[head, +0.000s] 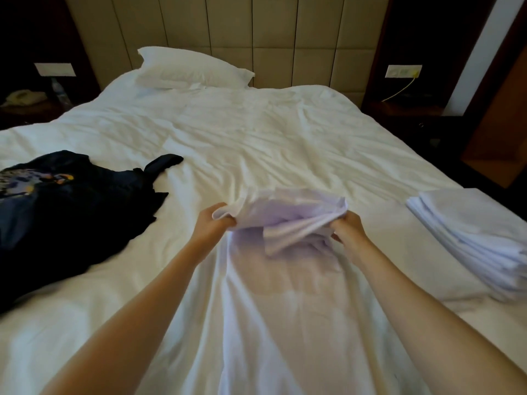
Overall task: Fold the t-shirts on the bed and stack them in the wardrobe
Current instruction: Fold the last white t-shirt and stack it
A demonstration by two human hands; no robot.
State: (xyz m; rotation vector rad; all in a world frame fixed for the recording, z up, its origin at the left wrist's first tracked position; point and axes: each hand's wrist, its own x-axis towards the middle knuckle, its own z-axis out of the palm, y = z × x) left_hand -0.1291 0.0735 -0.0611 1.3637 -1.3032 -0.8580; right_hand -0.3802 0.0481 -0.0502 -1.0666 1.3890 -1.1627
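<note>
Head camera looks down at a big bed with a crinkly white sheet (256, 132). Two bare arms reach out over it. The left hand (218, 220) has its fingers curled tight round one end of a thin white t-shirt (285, 215). The right hand (349, 229) grips the other end, with its fingers closed on the cloth. The top part of the white t-shirt is bunched up in soft folds between the two hands. The rest of it lies long and flat on the sheet, running back toward the person. It is in the middle of the bed, near the front edge. Off to the left lies a dark blue t-shirt with a pale and orange picture on it (71, 201). It is spread out and rumpled, well apart from the hands. On the right side of the bed sits a neat pile of folded white t-shirts (470, 232), near the right arm but not touching it. At the far end a puffy white pillow (191, 68) rests against a tan padded headboard (228, 24). A white wall socket with a yellow cord (403, 71) is on the dark wall to the right of the headboard.
</note>
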